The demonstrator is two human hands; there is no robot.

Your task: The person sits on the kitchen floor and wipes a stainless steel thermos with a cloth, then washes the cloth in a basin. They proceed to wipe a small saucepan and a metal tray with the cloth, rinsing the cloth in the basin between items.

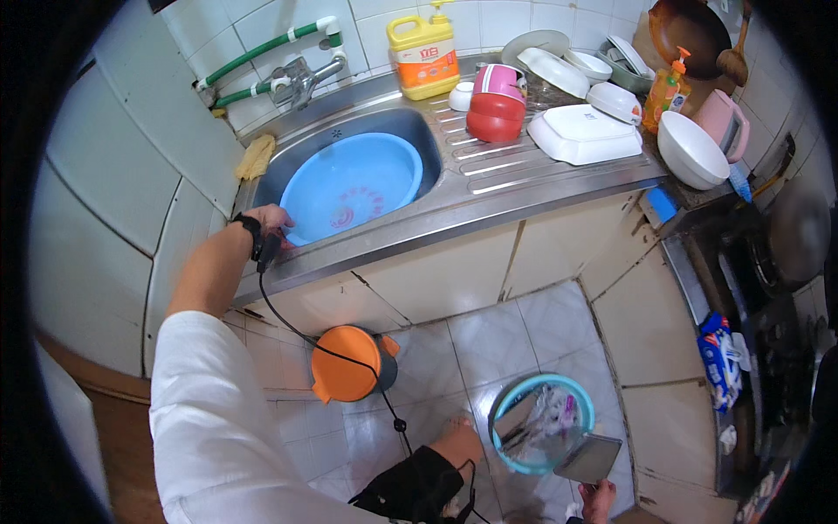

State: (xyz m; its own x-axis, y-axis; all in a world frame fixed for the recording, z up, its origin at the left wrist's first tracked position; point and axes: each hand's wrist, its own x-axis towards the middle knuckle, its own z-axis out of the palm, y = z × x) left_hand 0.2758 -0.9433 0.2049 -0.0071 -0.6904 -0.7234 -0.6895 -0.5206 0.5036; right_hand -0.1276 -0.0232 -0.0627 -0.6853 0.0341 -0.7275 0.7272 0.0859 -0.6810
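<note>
My left hand (277,223) grips or rests on the near left rim of a large light-blue plastic basin (366,177) in the steel sink; its fingers are partly hidden. A dark device with a cable sits at that wrist, beside a black band. At the lower right, my right hand (597,499) holds a flat grey rectangular pan or tray (589,460), tilted beside the rim of a turquoise tub (589,401) on the floor. Inside the tub lie a dark flat piece, something purple and what looks like sudsy water.
An orange-lidded bin (347,363) stands below the sink. White dishes (586,134), a red and pink container (496,111) and a yellow detergent jug (424,56) crowd the drainboard. The tap (308,78) is above the sink; a stove (753,295) lines the right.
</note>
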